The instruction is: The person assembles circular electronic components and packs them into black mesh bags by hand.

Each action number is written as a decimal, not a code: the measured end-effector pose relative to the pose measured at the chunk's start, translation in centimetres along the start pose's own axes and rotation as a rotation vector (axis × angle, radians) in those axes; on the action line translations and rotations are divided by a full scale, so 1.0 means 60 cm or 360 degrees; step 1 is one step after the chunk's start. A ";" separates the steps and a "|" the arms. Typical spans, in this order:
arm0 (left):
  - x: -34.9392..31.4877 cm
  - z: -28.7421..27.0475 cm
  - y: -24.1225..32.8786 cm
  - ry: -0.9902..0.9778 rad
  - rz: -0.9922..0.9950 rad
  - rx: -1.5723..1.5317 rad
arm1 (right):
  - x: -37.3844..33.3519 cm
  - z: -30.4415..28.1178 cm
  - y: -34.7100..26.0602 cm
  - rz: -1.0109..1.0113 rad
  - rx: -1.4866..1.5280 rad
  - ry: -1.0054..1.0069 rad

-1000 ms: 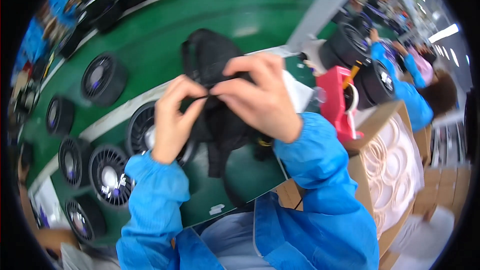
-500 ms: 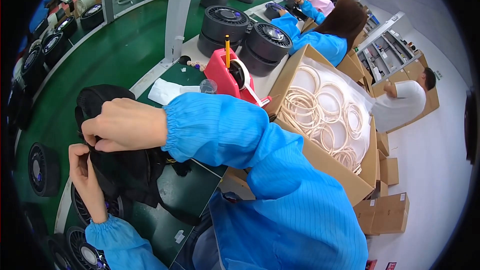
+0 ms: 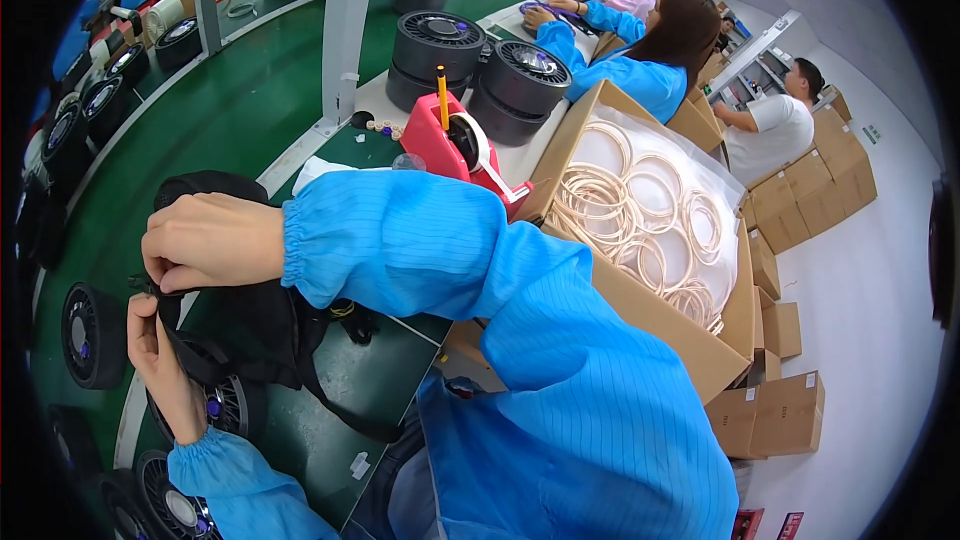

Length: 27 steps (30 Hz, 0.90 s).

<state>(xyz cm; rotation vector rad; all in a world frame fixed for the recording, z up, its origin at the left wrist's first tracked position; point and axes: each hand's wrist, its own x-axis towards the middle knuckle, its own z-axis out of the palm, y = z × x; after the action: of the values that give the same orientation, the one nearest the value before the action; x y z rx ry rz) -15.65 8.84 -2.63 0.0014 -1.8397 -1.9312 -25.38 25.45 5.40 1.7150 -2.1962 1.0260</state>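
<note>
A black fabric bag (image 3: 255, 325) with a loose strap (image 3: 340, 410) lies over the green work surface in front of me. Above it, my right hand (image 3: 213, 240) is closed, its thumb and fingertips pinched on a black strap at the bag's left side. Just below, my left hand (image 3: 163, 365) is closed too, fingertips pressed round the same strap. A small black piece, perhaps a buckle (image 3: 141, 284), pokes out between the two hands. What exactly sits under the fingertips is partly hidden.
A red tape dispenser (image 3: 430, 135) and stacked dark round fan-like units (image 3: 438, 45) stand beyond my right arm. An open carton (image 3: 570, 230) of cream rings is at my right. More round units (image 3: 92, 335) sit on the left. A co-worker (image 3: 650, 70) sits farther off.
Both hands have shifted slightly left with the strap. The small black piece now shows between them, and the bag has drawn aside, uncovering more of a round unit and the loose strap.
</note>
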 end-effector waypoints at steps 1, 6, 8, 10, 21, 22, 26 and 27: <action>0.000 -0.002 -0.002 -0.0043 0.0005 0.0011 | 0.000 -0.003 0.002 -0.0031 0.0053 -0.0051; 0.009 -0.011 -0.002 -0.0184 -0.0018 -0.0072 | -0.009 0.000 -0.012 -0.0192 -0.0043 0.0010; 0.009 -0.008 0.000 -0.0118 -0.0018 -0.0058 | -0.010 0.011 -0.018 -0.0164 -0.0158 0.0075; 0.010 -0.003 0.003 0.0019 -0.0017 -0.0030 | -0.009 0.021 -0.020 -0.0112 -0.0389 0.0200; 0.000 0.002 0.004 0.0002 0.0206 0.0349 | -0.002 0.028 0.006 -0.0248 -0.0481 0.0113; 0.000 0.004 0.006 -0.0020 0.0255 0.0397 | -0.003 0.027 0.007 -0.0258 -0.0460 0.0099; -0.001 0.007 0.017 -0.0078 0.0291 0.0459 | 0.000 0.028 0.013 -0.0323 -0.0393 0.0134; -0.003 0.011 0.023 -0.0061 0.0291 0.0479 | 0.000 0.027 0.014 -0.0342 -0.0373 0.0138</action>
<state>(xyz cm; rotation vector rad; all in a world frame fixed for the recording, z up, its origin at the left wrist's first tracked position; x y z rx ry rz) -15.25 9.53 -1.33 -0.1036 -2.0615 -1.5289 -25.71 24.53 3.85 1.7180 -1.9407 0.7444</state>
